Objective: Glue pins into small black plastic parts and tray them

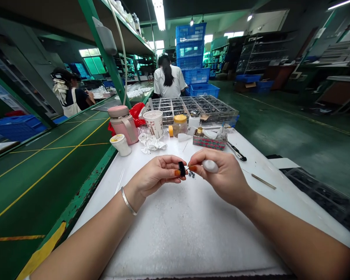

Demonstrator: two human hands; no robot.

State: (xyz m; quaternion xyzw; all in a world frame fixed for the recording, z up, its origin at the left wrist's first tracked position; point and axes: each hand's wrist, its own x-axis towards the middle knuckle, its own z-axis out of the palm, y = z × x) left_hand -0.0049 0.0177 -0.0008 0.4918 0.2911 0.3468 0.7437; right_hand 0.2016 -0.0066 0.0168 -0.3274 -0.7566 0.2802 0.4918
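Observation:
My left hand pinches a small black part upright between thumb and fingers. Opposite it, my right hand grips a white tool with a rounded end. A thin dark tip reaches from my right fingertips to the black part; whether it touches cannot be made out. Most of the white tool is hidden inside my fingers, so its exact kind is unclear. Just beyond and below the fingertips, several tiny black ring-like pieces lie on the white tabletop.
Behind my hands stand a pink insulated mug, a paper cup, a yellow-lidded jar, and a small patterned box. A box cutter and metal strip lie right. Farther back are compartment trays and a co-worker.

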